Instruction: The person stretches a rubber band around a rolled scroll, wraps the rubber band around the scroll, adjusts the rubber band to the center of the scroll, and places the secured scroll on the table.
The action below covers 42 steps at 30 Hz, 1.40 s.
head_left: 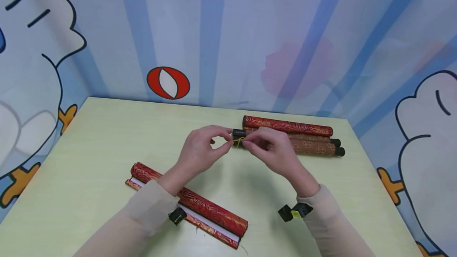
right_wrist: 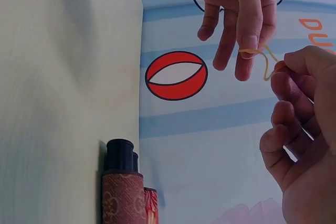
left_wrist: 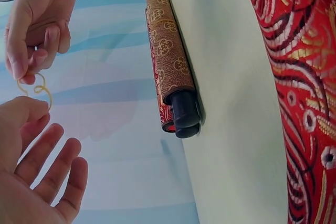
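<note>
A thin yellow string is held in the air between the two hands. My left hand pinches one part of it between thumb and index finger; in the left wrist view its other fingers fan out loosely. From the other side my right hand pinches the string too, with its remaining fingers bent. In the right wrist view, the string makes a slack loop between the fingertips. Below the left forearm lies a red patterned scroll, mostly rolled, with a white strip and a red edge showing along its near side.
Behind the right hand, a red roll and two brown patterned scrolls with black end knobs lie side by side on the pale table. A printed blue striped backdrop rises at the table's back edge.
</note>
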### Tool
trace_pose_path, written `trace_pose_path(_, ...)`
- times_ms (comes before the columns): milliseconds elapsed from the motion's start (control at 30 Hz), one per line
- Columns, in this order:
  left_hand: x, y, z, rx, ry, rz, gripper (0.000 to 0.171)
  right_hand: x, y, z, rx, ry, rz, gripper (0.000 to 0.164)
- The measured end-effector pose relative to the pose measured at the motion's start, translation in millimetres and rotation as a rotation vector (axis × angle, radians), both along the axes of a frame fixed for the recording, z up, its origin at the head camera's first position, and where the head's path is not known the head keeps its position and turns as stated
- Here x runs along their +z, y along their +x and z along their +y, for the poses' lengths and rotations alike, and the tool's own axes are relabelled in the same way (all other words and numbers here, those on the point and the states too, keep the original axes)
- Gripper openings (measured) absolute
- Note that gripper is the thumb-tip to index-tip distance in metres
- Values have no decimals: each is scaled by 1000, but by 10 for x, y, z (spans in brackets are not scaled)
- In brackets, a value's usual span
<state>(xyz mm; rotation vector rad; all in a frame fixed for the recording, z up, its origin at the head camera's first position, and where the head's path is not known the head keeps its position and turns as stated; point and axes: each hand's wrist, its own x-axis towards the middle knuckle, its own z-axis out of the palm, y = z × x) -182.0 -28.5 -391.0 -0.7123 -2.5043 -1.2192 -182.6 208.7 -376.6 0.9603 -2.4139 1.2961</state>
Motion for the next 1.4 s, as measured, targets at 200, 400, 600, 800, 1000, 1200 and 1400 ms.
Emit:
trace_pose_path(200, -26, 7, -11, -8, 73, -86, 5, -62, -37, -15, 8, -107, -88, 6)
trace_pose_path(400, -51, 9, -11, -19, 100, -150, 7, -109, -63, -32, 18, -276, -233, 4)
trace_pose_path(600, -71, 19, 2, -12, 65, -205, 7, -127, -60, -79, 17, -416, -372, 14)
trace_pose_path(800, -95, 19, 26, -32, 19, -230, 4, -141, -51, -185, 48, -548, -441, 23)
trace_pose_path(1000, -101, 14, 31, -39, 2, -287, 5, -157, -29, -259, 74, -680, -497, 30)
trace_pose_path(1200, -109, -16, 12, -46, 18, -321, 4, -142, -2, -319, 120, -771, -558, 30)
trace_pose_path(1400, -36, -78, -62, -40, 93, -319, 5, -163, 23, -310, 145, -689, -593, 31)
